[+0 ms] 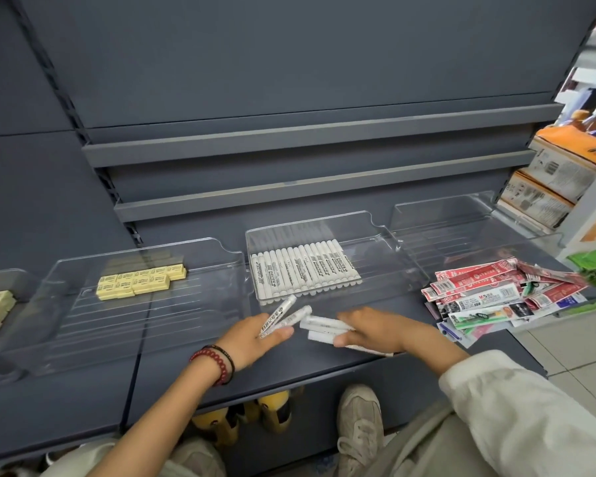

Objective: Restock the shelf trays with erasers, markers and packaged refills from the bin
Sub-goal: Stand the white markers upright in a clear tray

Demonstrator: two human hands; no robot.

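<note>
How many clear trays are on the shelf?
3. Eraser tray at left, marker tray in the middle, empty tray at right behind the refill packets. A container holding erasers is cut off at the left edge; it may be a fourth.

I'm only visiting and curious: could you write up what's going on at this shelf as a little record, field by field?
Activity: a person is restocking markers
Hands: left hand grips two white markers; right hand holds more white markers
Centre: middle tray holds a row of markers lying side by side
Left: left tray holds yellow erasers near its back
Right: packaged refills lie heaped on the shelf
</note>
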